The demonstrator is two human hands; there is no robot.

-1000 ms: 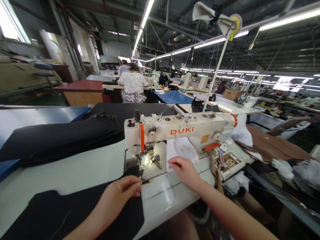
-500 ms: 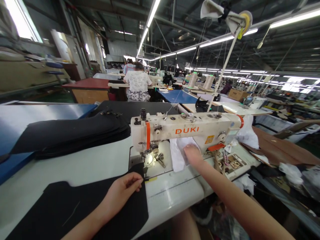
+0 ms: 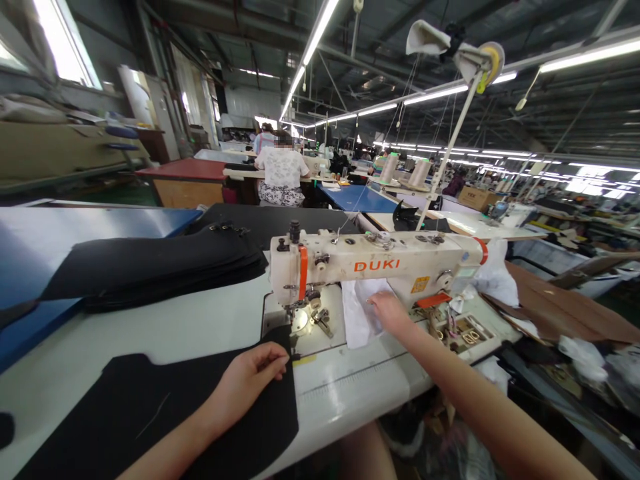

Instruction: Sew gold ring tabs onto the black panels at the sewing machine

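A black fabric piece lies flat at the front left, its right end by the needle area of the white DUKI sewing machine. Over that end is my left hand, thumb and forefinger pinched together; anything between them is too small to make out. Under the machine's arm a crumpled white cloth rests on the bed. My right hand is at this cloth with its fingers drawn together, and what they hold, if anything, is hidden.
Stacked black pieces lie behind on the left. To the right, a small parts tray holds metal buckles, beside a white plastic bag and brown material. Thread cones stand behind the machine. A co-worker sits farther back.
The whole view has shifted slightly. My right hand's fingertips have drawn together and show more clearly above the white cloth. My left hand keeps its pinch over the black piece.
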